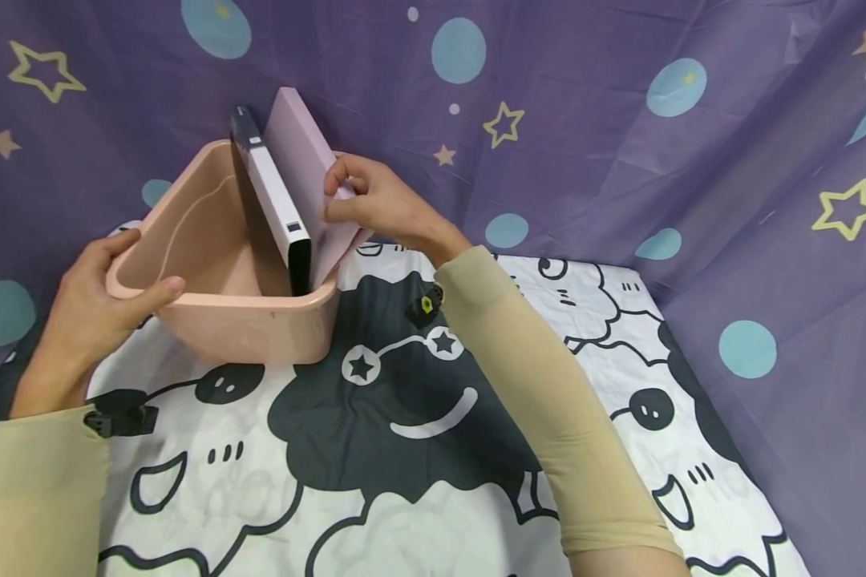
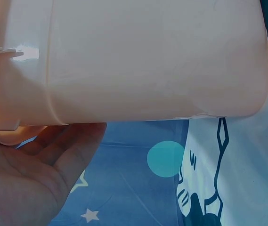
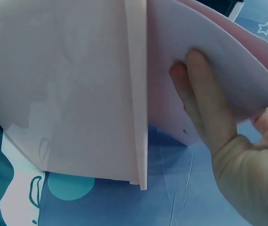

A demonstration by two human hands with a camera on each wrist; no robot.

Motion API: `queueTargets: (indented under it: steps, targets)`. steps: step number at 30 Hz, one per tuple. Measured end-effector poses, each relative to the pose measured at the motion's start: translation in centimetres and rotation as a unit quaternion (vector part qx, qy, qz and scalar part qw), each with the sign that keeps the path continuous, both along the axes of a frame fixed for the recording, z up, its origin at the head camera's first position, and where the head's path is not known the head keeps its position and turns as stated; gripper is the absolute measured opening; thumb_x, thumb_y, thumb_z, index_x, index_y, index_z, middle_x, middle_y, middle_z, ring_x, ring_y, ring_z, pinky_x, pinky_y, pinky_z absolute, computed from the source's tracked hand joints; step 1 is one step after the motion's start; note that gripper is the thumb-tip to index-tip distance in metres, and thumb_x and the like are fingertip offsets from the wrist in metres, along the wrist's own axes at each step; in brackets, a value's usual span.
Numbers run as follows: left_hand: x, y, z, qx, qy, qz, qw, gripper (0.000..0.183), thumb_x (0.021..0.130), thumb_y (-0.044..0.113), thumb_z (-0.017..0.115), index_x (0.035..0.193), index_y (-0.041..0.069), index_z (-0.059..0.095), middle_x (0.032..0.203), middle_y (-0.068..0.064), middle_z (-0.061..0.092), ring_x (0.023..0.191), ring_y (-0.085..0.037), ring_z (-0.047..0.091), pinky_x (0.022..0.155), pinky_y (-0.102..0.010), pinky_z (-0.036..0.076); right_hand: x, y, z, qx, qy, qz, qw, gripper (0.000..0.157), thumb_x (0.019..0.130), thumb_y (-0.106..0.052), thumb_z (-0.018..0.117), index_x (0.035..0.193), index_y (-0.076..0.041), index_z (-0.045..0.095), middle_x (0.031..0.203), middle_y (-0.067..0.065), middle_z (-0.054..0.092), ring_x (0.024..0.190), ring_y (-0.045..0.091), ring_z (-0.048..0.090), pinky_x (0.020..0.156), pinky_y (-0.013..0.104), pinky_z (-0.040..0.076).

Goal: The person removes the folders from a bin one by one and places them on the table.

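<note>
A pale pink plastic bin (image 1: pixel 260 327) stands on the patterned cloth, its opening toward the head camera. My left hand (image 1: pixel 90 300) grips its left corner, thumb over the front rim and fingers at the side; in the left wrist view that hand (image 2: pixel 49 174) lies against the bin wall (image 2: pixel 148 61). A white book with dark ends (image 1: pixel 274 192) stands tilted inside. Beside it, at the right wall, a pink book or folder (image 1: pixel 296 140) sticks up above the rim. My right hand (image 1: pixel 382 200) pinches its near edge; fingers (image 3: pixel 209 94) lie along its outer cover (image 3: pixel 164 84).
A white cloth with black cartoon sheep (image 1: pixel 433 409) covers the surface. Close behind the bin hangs a purple curtain (image 1: pixel 570 152) with stars and dots, which continues along the right side. A small dark device (image 1: pixel 123 413) sits at the left wrist.
</note>
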State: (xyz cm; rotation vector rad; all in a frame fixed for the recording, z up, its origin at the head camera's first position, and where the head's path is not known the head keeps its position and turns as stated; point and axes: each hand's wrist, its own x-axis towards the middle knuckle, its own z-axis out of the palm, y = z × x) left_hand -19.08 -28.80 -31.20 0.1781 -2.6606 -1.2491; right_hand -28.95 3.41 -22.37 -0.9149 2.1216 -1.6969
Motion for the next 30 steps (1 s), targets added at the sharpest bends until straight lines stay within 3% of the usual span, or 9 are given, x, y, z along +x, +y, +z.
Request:
queueTargets:
  steps: [3,6,8,11,15,17,24,30]
  targets:
    - [0.1,0.0,0.0,-0.002,0.001,0.0,1.0,0.09,0.082,0.044,0.072,0.152,0.036,0.016,0.152,-0.013,0.026,0.12,-0.037,0.034,0.093,-0.053,0.044,-0.2,-0.2,0.1,0.025,0.006,-0.015,1.0,0.021,0.082,-0.004,0.064,0.095,-0.004,0.048,0.091,0.018,0.058,0.079,0.029,0.064,0.062,0.043,0.056]
    - [0.2,-0.1,-0.1,-0.005,0.009,0.005,0.9999,0.09,0.082,0.042,0.073,0.152,0.035,0.018,0.152,-0.014,0.027,0.119,-0.036,0.035,0.084,-0.037,0.045,-0.3,-0.4,0.4,0.054,0.005,-0.021,0.998,0.026,0.083,-0.003,0.063,0.107,-0.006,0.053,0.104,0.016,0.057,0.09,0.028,0.062,0.066,0.04,0.056]
    - [0.2,0.0,-0.1,-0.006,0.012,0.007,0.9999,0.09,0.082,0.042,0.073,0.152,0.034,0.018,0.152,-0.014,0.027,0.119,-0.037,0.035,0.082,-0.033,0.045,-0.1,-0.4,0.6,0.067,0.0,-0.024,0.997,0.034,0.084,-0.003,0.061,0.117,-0.008,0.054,0.114,0.014,0.054,0.096,0.028,0.059,0.07,0.038,0.056]
    - [0.2,0.0,0.0,-0.003,0.007,0.002,1.0,0.09,0.082,0.042,0.073,0.152,0.034,0.017,0.152,-0.014,0.026,0.12,-0.037,0.034,0.088,-0.04,0.047,0.6,-0.2,1.0,0.071,-0.011,-0.023,0.997,0.044,0.084,-0.001,0.059,0.127,-0.008,0.052,0.122,0.013,0.051,0.1,0.028,0.058,0.072,0.037,0.055]
    - [0.1,0.0,0.0,-0.001,0.0,-0.003,1.0,0.09,0.083,0.043,0.072,0.152,0.035,0.016,0.153,-0.013,0.025,0.12,-0.038,0.033,0.094,-0.057,0.042,1.6,0.0,1.6,0.054,-0.023,-0.019,0.998,0.043,0.085,0.001,0.056,0.127,-0.003,0.051,0.123,0.015,0.05,0.098,0.029,0.058,0.072,0.039,0.055]
    - [0.0,0.0,0.0,-0.005,0.003,0.002,1.0,0.09,0.082,0.043,0.072,0.152,0.035,0.016,0.152,-0.014,0.026,0.12,-0.038,0.034,0.093,-0.052,0.043,1.7,0.1,1.6,0.042,-0.025,-0.016,0.999,0.042,0.085,0.002,0.056,0.126,-0.002,0.051,0.124,0.016,0.05,0.098,0.029,0.059,0.072,0.039,0.055]
    - [-0.2,0.2,-0.2,-0.006,0.013,0.011,0.9998,0.091,0.082,0.043,0.073,0.153,0.034,0.016,0.152,-0.015,0.027,0.121,-0.041,0.034,0.09,-0.054,0.041,0.1,0.0,0.3,0.035,-0.023,-0.02,0.999,0.04,0.083,0.001,0.058,0.122,-0.007,0.052,0.121,0.014,0.054,0.096,0.029,0.06,0.07,0.04,0.055]
    - [-0.1,0.2,-0.2,-0.007,0.019,0.01,0.9998,0.09,0.082,0.041,0.073,0.152,0.034,0.018,0.152,-0.014,0.028,0.12,-0.039,0.035,0.087,-0.044,0.043,0.0,0.6,0.5,0.029,-0.017,-0.031,0.999,0.04,0.084,-0.001,0.059,0.122,-0.01,0.05,0.115,0.015,0.057,0.093,0.03,0.062,0.069,0.042,0.056]
